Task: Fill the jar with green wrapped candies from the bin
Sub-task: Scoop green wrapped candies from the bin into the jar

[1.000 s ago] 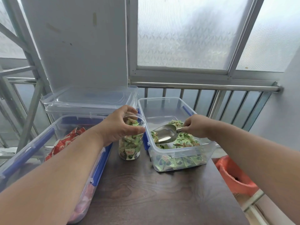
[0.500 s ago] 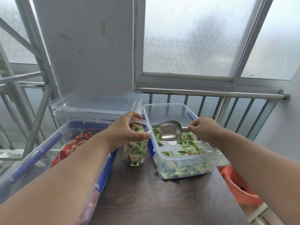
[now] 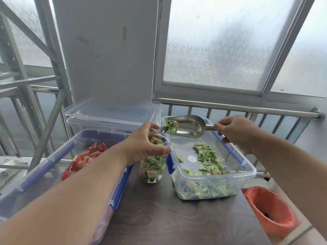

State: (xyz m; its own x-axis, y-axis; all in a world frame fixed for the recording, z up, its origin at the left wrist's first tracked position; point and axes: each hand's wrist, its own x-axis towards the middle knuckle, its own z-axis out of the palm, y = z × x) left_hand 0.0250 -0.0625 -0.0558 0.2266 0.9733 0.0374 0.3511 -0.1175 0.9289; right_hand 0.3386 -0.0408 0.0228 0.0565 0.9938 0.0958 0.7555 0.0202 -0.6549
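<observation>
Above one jar point(image 3: 152, 161) in left grip point(image 3: 145, 145), right grip point(image 3: 235, 131) round one scoop point(image 3: 187, 127), two candies point(image 3: 169, 126).

Two bare forearms, left hand point(image 3: 145, 144), right hand point(image 3: 237, 131), no sleeves

a home balcony: frosted window point(image 3: 221, 46), metal railing point(image 3: 238, 107), storage bins point(image 3: 113, 114).

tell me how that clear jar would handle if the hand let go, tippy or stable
Probably fairly stable: the jar stands upright on the table, mostly full of green candies, so weighted low. Its smooth clear wall may be slippery; the left hand steadies its rim.
</observation>
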